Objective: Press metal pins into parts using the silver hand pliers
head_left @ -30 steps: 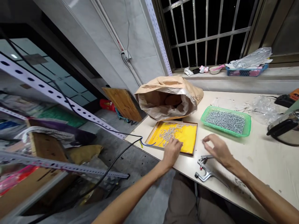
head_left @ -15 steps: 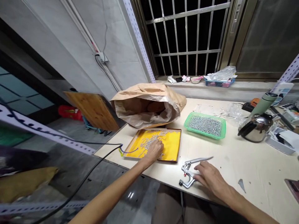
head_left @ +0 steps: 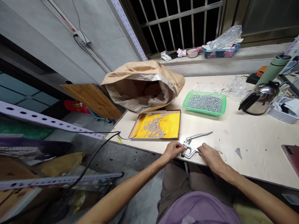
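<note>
A pair of silver snap-fastener pliers point(head_left: 191, 150) lies at the table's front edge, its long handle pointing right and its C-shaped jaw toward me. My left hand point(head_left: 172, 150) is closed in a pinch at the left side of the jaw, by a small red part; whatever is between its fingertips is too small to make out. My right hand point(head_left: 212, 158) has its thumb and fingers closed at the right edge of the pliers' frame. Behind them, a shallow tray point(head_left: 179, 124) with a yellow lining holds many small metal pieces point(head_left: 154, 126) in a loose heap.
A green plastic basket point(head_left: 184, 104) full of small metal parts stands behind the pliers. An open brown paper sack point(head_left: 174, 77) lies behind the tray. To the right are a steel kettle point(head_left: 260, 99), a green flask point(head_left: 274, 70) and a dark red phone-like object point(head_left: 291, 155).
My left hand has left the metal pieces in the tray and come right and nearer, to the pliers' jaw. My right hand has closed in on the pliers' frame. The view has tilted down.
</note>
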The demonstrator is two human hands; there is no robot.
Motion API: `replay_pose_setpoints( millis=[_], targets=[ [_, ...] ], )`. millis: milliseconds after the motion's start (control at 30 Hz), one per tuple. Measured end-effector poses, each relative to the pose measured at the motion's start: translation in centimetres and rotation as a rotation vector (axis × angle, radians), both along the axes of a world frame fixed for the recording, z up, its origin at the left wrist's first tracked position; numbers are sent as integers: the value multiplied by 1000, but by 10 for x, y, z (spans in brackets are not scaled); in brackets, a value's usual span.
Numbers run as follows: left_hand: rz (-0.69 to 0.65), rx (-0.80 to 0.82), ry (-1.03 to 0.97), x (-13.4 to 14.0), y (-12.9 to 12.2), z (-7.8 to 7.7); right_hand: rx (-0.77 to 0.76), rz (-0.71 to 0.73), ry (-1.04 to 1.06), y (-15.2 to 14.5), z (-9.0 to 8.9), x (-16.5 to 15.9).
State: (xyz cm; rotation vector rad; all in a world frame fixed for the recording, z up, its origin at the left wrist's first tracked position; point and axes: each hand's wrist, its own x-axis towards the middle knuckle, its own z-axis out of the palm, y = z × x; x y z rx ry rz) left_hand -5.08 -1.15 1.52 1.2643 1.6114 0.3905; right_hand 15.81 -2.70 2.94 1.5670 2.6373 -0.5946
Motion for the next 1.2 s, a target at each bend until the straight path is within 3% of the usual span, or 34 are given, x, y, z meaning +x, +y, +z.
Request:
replay_pose_setpoints(
  millis=[233,533,700,867,1033,1100,1200],
  targets=[
    [-68,-71,108,2,1,-2,40,25,2,0,-4,1],
    [-194,-193,204,7,13,8,27,23,-18,1,-4,0],
    [-181,-197,211,8,12,12,136,4,-12,19,2,9],
    [-166,-212,210,12,11,17,93,38,-86,38,6,12],
    [-153,-237,260,11,8,17,98,20,-109,35,11,7],
    [-166,-154,337,9,3,14,113,22,-93,32,12,5],
    [-245,211,473,12,-5,9,130,31,-69,30,12,3]
  ],
)
